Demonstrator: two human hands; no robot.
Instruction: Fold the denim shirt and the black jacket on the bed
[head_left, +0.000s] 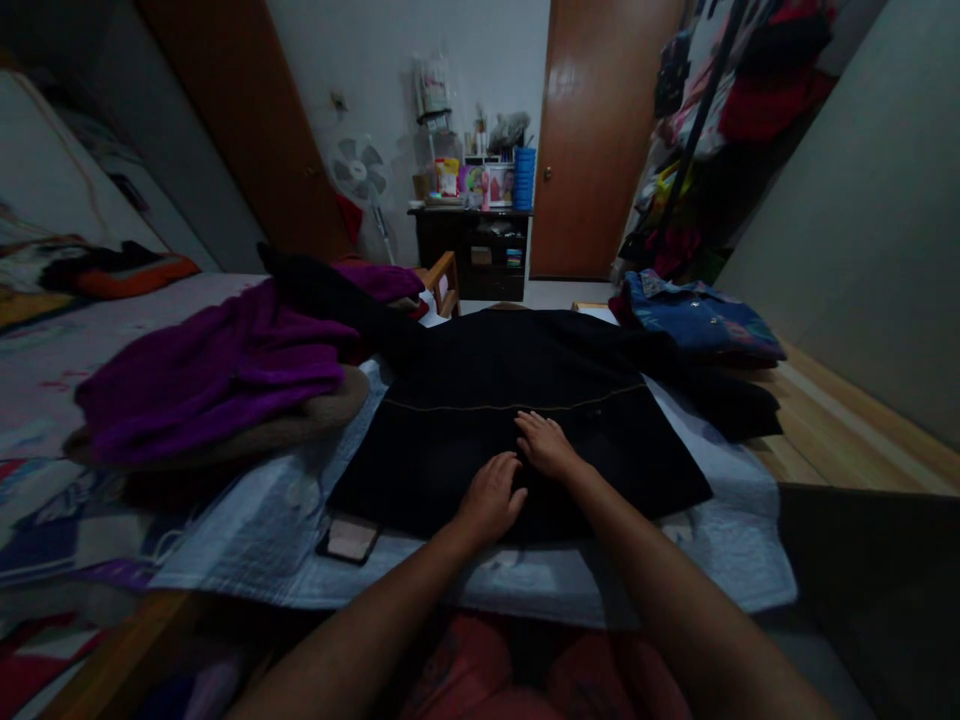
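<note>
A black long-sleeved top (450, 450) with a thin tan line across its body lies spread out in front of me. Its hem faces me, and its sleeves stretch out to both sides. My left hand (491, 495) rests on the lower middle of the top, palm down with the fingers stretched forward. Slightly farther forward and to the right, my right hand (546, 442) lies flat on the fabric, fingertips near the tan line. Neither hand grips anything. Under the top is a pale blue quilted cloth (262, 545).
Purple clothing (217, 375) is heaped at the left, and a folded denim garment (701, 315) sits at the back right. A phone-like flat object (350, 540) lies by the top's left hem corner. Farther back stand a fan (360, 170) and a dark cabinet (442, 250).
</note>
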